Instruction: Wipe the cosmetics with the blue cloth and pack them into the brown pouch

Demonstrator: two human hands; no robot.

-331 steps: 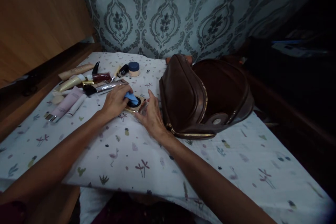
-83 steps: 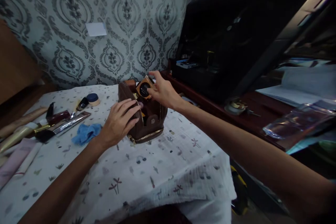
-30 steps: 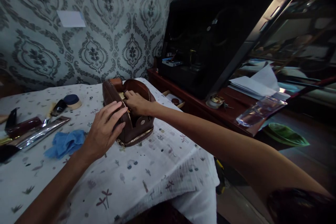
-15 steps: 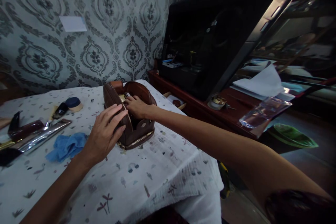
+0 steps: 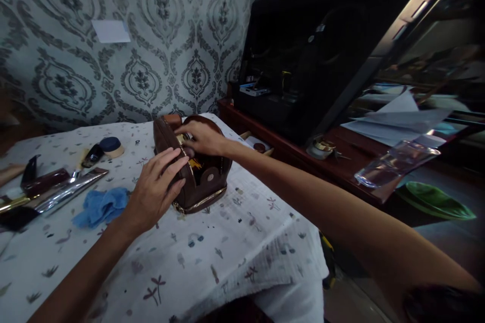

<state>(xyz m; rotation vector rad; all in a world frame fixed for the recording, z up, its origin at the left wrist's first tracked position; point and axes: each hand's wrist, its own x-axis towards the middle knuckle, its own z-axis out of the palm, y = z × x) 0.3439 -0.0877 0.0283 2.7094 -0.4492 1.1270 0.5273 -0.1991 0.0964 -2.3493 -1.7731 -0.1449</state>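
A brown zippered toiletry bag stands on the cloth with its top unzipped. My left hand lies against the bag's near left side, fingers stretched out, tips on the zipper rim. My right hand reaches into the mouth of the bag, its fingers bent down and closed around something small. What it holds is mostly hidden by the fingers and the dark interior. Below that hand, a bit of yellow shows inside the bag.
On the left lie a crumpled blue cloth, a silver tube, a round jar with a dark lid and several brushes. A large television stands on a red-brown cabinet at right, with papers and a clear plastic case.
My right hand has risen from deep in the bag to its rim, its fingers now curled. The left hand stays against the bag. The view has shifted slightly.
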